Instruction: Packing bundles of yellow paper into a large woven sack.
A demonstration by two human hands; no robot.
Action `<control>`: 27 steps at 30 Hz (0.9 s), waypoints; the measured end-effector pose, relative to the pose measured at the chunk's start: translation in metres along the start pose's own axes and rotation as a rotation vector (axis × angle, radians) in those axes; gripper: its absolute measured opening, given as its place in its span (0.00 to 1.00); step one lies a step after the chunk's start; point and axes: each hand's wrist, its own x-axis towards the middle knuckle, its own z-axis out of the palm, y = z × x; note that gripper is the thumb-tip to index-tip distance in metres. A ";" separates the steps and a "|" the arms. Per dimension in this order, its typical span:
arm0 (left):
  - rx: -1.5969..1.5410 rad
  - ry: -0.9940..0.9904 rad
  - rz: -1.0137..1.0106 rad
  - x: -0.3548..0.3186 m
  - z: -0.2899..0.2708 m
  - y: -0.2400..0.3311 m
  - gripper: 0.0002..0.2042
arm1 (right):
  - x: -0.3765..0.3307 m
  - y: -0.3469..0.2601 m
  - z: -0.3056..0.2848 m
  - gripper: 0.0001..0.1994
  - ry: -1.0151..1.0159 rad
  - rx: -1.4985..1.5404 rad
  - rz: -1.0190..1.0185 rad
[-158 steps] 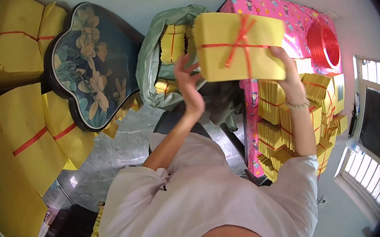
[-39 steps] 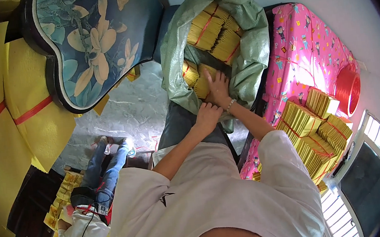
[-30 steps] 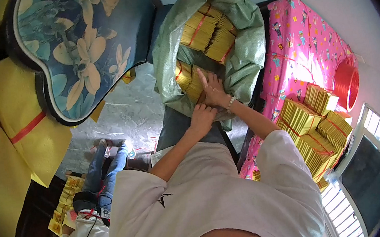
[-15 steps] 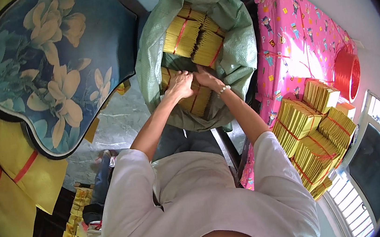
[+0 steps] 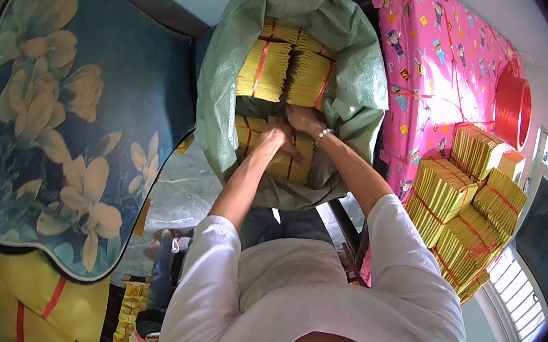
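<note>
An upright green woven sack stands before me with its mouth wide. Several bundles of folded yellow paper fill it, tied with red string; one far bundle lies at the left. My left hand reaches inside, its fingers bent over the near bundle and partly hidden. Close beside it, my right hand, with a light beaded bracelet on the wrist, curls its fingers at the same bundle's edge. Their tips are hard to make out.
At the left is a dark blue floral padded panel above yellow sheets. A pink patterned stack stands right, near a red string roll and more tied yellow bundles. Another person's leg shows lower left.
My hands have drawn closer together inside the sack, the left one shifting right over the near bundle. The whole view has tilted slightly, so the sack appears lower.
</note>
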 end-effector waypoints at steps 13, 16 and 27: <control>0.040 -0.205 0.055 0.032 0.013 -0.025 0.56 | 0.029 0.005 0.004 0.12 0.044 -0.278 -0.093; 0.095 -0.206 0.134 0.039 0.011 -0.016 0.55 | 0.028 0.008 0.008 0.12 0.045 -0.244 -0.035; 0.072 -0.041 0.143 0.043 0.035 -0.006 0.54 | 0.022 0.003 0.001 0.15 -0.151 -0.378 -0.040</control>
